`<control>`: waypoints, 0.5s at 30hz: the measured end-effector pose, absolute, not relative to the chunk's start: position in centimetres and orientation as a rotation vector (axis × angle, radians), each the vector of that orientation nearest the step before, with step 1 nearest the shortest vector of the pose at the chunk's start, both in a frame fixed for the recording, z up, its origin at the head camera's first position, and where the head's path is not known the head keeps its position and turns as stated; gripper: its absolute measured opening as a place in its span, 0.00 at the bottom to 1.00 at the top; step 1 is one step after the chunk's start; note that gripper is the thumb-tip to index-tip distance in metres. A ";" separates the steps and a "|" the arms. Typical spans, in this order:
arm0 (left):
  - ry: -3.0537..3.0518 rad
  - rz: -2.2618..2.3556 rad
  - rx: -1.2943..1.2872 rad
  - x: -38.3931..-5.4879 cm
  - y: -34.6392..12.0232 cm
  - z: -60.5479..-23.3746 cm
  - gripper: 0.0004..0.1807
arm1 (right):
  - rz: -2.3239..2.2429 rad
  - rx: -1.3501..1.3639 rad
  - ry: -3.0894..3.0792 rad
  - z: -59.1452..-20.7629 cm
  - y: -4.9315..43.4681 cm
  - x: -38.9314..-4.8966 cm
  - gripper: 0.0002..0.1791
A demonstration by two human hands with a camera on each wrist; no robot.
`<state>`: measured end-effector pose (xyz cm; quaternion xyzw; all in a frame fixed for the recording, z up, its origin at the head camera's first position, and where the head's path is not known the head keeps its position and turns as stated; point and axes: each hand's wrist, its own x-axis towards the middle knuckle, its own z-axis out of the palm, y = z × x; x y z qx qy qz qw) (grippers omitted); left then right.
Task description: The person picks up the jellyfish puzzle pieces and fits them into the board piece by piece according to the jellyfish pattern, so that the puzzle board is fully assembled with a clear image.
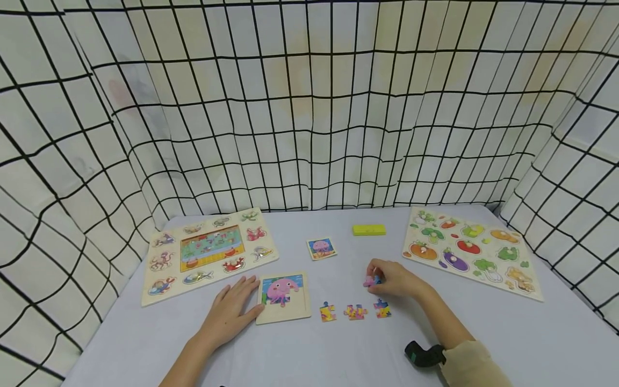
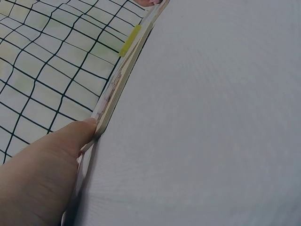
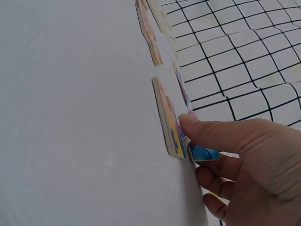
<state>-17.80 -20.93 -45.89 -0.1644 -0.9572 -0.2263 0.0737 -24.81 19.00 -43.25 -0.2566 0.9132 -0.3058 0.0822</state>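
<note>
Step, prob.: filling puzzle tray [image 1: 300, 309], pic. part-done, gaps at bottom & lower R. Next, likely: held pc. [image 1: 369, 281] to go L to tray, turned to match a gap. R hand [image 1: 394, 278]: thumb vs. fingers, pinching pink/blue pc., just beyond row of 3 loose pcs. [image 1: 355, 313], R of tray. L hand [image 1: 231, 314]: nothing gripped; fingers spread, thumb & fingertips at tray's L edge, poss. steadying.

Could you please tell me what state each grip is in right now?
Left grip: open, fingers spread, touching the wooden puzzle tray.
Right grip: closed, pinching a pink-and-blue puzzle piece.
</note>
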 end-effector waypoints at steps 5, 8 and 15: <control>-2.874 -0.687 -0.495 -17.7 -20.9 -45.8 0.34 | -0.930 -0.792 2.741 -43.4 18.7 -24.8 0.08; -2.876 -0.690 -0.494 -17.7 -20.9 -45.7 0.34 | -0.942 -0.801 2.746 -43.6 18.6 -24.9 0.07; -2.879 -0.697 -0.493 -17.7 -20.8 -45.7 0.34 | -0.986 -0.937 2.690 -43.1 17.8 -25.1 0.06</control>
